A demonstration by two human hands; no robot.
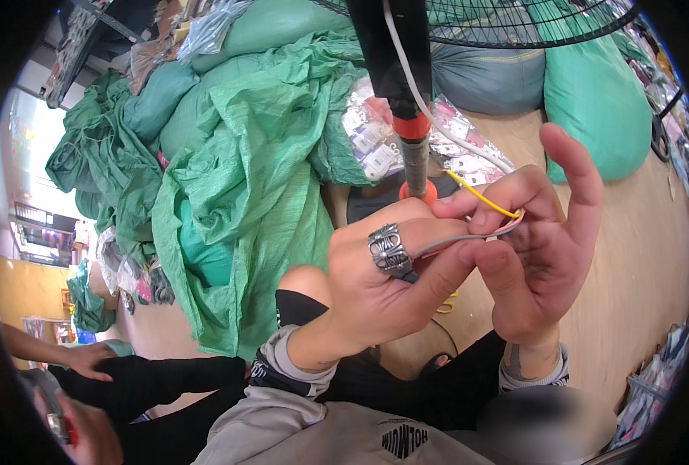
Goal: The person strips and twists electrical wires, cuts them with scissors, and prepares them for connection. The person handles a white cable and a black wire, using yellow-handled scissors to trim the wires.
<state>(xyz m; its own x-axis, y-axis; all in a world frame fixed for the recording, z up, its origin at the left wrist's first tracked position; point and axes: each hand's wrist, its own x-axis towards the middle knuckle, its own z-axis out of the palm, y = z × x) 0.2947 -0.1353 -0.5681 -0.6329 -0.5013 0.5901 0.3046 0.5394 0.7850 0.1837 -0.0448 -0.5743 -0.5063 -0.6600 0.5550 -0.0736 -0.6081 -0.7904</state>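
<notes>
Both hands are raised in front of a standing fan's pole, working on thin wires. My left hand [375, 271], with a broad silver ring on one finger, pinches a grey wire [476, 238] between thumb and fingers. My right hand [546, 240] has its thumb and fingers closed on the same bundle, the little finger sticking up. A yellow wire [480, 195] runs from its fingers to a loose end near the pole. A pinkish wire bends beside the grey one; the fingers partly hide where the wires meet.
The fan's black pole [398, 62] with orange collars stands just beyond my hands, a white cable [414, 81] hanging along it. Green sacks [243, 155] are heaped left and behind. Packaged goods [371, 136] lie by the pole. Another person's hand [89, 360] rests on a leg at lower left.
</notes>
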